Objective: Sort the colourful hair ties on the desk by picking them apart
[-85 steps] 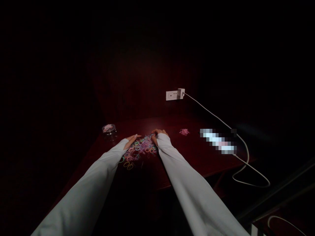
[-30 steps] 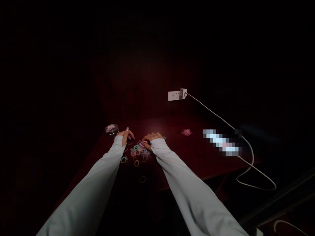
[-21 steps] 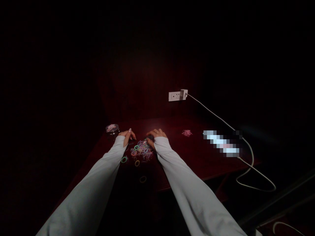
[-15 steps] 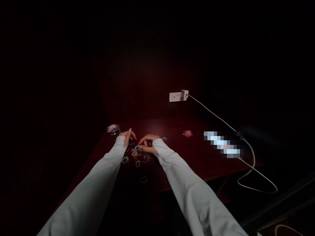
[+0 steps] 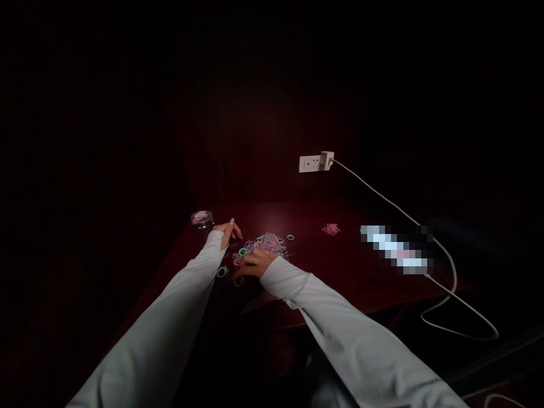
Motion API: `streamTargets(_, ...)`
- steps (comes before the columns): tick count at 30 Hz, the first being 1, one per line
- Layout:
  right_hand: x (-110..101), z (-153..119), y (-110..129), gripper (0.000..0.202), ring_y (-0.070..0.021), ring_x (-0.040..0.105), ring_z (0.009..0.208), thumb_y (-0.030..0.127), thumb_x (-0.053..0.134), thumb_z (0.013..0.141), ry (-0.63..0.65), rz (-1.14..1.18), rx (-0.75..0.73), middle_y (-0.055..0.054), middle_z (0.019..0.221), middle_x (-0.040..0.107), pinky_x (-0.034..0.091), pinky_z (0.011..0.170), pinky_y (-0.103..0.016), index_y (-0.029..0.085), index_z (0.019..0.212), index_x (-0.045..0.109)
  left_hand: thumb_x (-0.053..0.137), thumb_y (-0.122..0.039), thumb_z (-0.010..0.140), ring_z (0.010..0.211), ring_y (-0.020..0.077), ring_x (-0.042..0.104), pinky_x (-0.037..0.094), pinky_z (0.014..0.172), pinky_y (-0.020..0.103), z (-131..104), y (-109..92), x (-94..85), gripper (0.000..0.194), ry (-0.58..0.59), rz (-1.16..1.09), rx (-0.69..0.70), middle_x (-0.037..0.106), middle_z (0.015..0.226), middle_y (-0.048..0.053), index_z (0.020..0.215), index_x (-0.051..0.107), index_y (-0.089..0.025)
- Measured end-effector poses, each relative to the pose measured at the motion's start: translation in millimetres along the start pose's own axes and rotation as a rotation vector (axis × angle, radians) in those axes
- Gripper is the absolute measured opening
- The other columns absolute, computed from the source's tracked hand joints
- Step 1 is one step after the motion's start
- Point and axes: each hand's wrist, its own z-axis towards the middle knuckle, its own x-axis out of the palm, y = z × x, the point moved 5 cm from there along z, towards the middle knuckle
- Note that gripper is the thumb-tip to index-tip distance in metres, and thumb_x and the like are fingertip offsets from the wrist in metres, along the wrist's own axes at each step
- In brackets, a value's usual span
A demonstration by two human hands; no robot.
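Lidded jar (image 5: pixel 201 220): back left of the table (image 5: pixel 335 272); pinkish matter shows at its lid.
Left hand (image 5: pixel 227 231): right of the jar, resting, fingers curled, thumb uppermost; cannot tell whether anything is held.
Green ring (image 5: pixel 222 272): near side of the left hand, beside its cuff, apart from the pile.
Yellow ring (image 5: pixel 239 281): right by the right hand's fingertips; contact unclear.
Right hand (image 5: pixel 255 264): palm down, fingers pointing left, thumb well apart from them; no grasp seen.
Band pile (image 5: pixel 272 241): mixed colours, directly beyond the right hand, whose knuckles mask its near edge; right hand nearer, left hand just off its left side. No clear long axis; bands lie every way.
Pale ring (image 5: pixel 290 237): just off the pile's right edge.
Pink heap (image 5: pixel 331 229): further right, well apart.
Change, versus half a second ago: right hand drawn nearer the body, fingers opened out; pile then largely covered, now mostly exposed. Left hand's pose unchanged.
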Motion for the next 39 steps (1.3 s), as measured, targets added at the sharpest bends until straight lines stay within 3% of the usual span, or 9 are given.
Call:
streamTargets(5,6,11,-15,0.034,-0.0226,0.050,0.102,0.056,0.064,0.093,-0.015,-0.079,0.019,-0.004,0.113,0.069,0.033,0.088,-0.035,0.031,0.112,0.076,0.028,-0.072,0.093,0.059,0.0197,0.063,0.051,0.067,0.032,-2,0,-0.3,0.072,-0.020,0.012,0.003,0.072,0.061,0.006,0.056,0.066,-0.024)
streamTargets(8,5,16,-32,0.034,-0.0246,0.049,0.105,0.056,0.066,0.091,0.016,-0.097,0.184,-0.006,0.114,0.069,0.032,0.091,-0.038,0.028,0.108,0.077,0.028,-0.073,0.092,0.060,0.0204,0.064,0.050,0.068,0.033,-3,-2,0.2,0.072,-0.010,0.049,0.003,0.072,0.062,0.005,0.057,0.066,-0.024)
streamTargets(11,-8,13,-44,0.033,-0.0253,0.048,0.109,0.052,0.064,0.094,-0.046,-0.084,0.346,-0.006,0.119,0.067,0.033,0.094,-0.038,0.028,0.113,0.075,0.027,-0.069,0.093,0.062,0.0213,0.065,0.051,0.072,0.034,-4,-5,2.3,0.069,0.023,0.112,0.025,0.074,0.066,0.005,0.060,0.067,-0.024)
streamTargets(17,-27,-1,-55,0.042,-0.0269,0.051,0.112,0.054,0.071,0.086,-0.117,-0.100,0.655,-0.009,0.120,0.065,0.037,0.096,-0.038,0.026,0.117,0.073,0.030,-0.052,0.099,0.092,0.0240,0.068,0.049,0.088,0.035,-5,-13,5.3,0.051,0.055,0.230,0.203,0.076,0.091,0.007,0.083,0.069,-0.023)
streamTargets(22,-21,-4,-58,0.053,-0.0304,0.053,0.116,0.054,0.076,0.079,-0.025,-0.165,0.668,-0.011,0.123,0.065,0.040,0.095,-0.039,0.024,0.122,0.070,0.040,-0.041,0.098,0.098,0.0247,0.065,0.048,0.093,0.038,-11,-27,8.6,0.035,0.091,0.331,0.312,0.074,0.102,0.008,0.100,0.069,-0.020)
streamTargets(28,-10,-3,-69,0.034,-0.0235,0.060,0.108,0.035,0.067,0.089,0.023,-0.016,0.681,-0.008,0.117,0.069,0.044,0.089,-0.031,0.025,0.121,0.069,0.047,-0.040,0.098,0.102,0.0245,0.063,0.044,0.095,0.039,-16,-29,16.2,0.029,0.187,0.420,0.356,0.073,0.112,0.007,0.108,0.069,-0.022)
streamTargets(35,-6,-3,-81,0.018,-0.0179,0.061,0.088,0.018,0.063,0.086,-0.162,0.203,0.645,-0.006,0.096,0.069,0.045,0.081,-0.027,0.019,0.102,0.072,0.051,-0.042,0.097,0.108,0.0257,0.062,0.044,0.099,0.041,-15,-24,17.6,0.031,0.271,0.387,0.324,0.072,0.118,0.007,0.112,0.069,-0.023)
streamTargets(39,1,-1,-88,0.012,-0.0153,0.061,0.078,0.017,0.065,0.082,-0.313,0.369,0.647,-0.002,0.087,0.070,0.048,0.077,-0.025,0.019,0.092,0.071,0.060,-0.046,0.092,0.107,0.0252,0.062,0.046,0.099,0.041,-18,-21,18.7,0.053,0.321,0.236,0.324,0.067,0.132,0.009,0.140,0.052,-0.024)
